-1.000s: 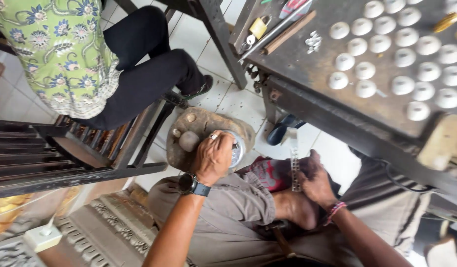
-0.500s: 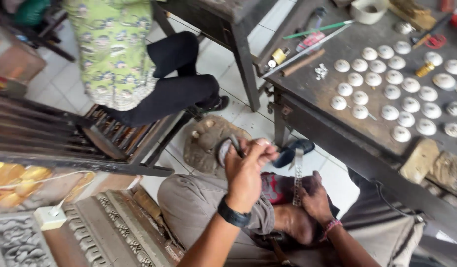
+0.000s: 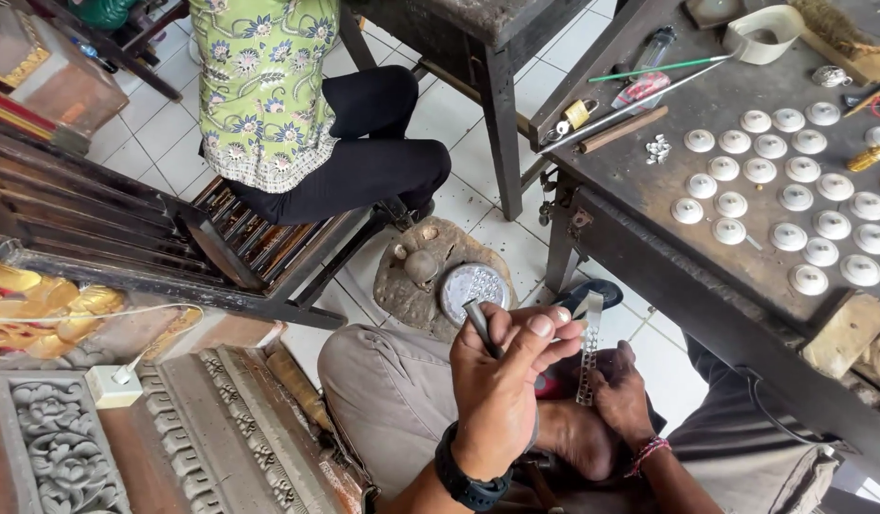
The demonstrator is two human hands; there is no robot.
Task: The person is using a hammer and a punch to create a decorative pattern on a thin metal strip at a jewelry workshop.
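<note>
Punch tool [image 3: 480, 328] sits pinched in your left hand [image 3: 502, 381], raised over your lap; right hand [image 3: 619, 395] grips perforated metal strip [image 3: 585, 362] upright on your knee. Looks like you're mid-lineup, tool w/ strip. Next move prob. needs tip set square on strip. Round dotted metal disc [image 3: 473, 288] lies on stone block [image 3: 411, 286], floor.

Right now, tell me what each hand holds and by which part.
The left hand grips a short metal rod by its lower end. The right hand holds a perforated metal strip by its bottom end.
</note>
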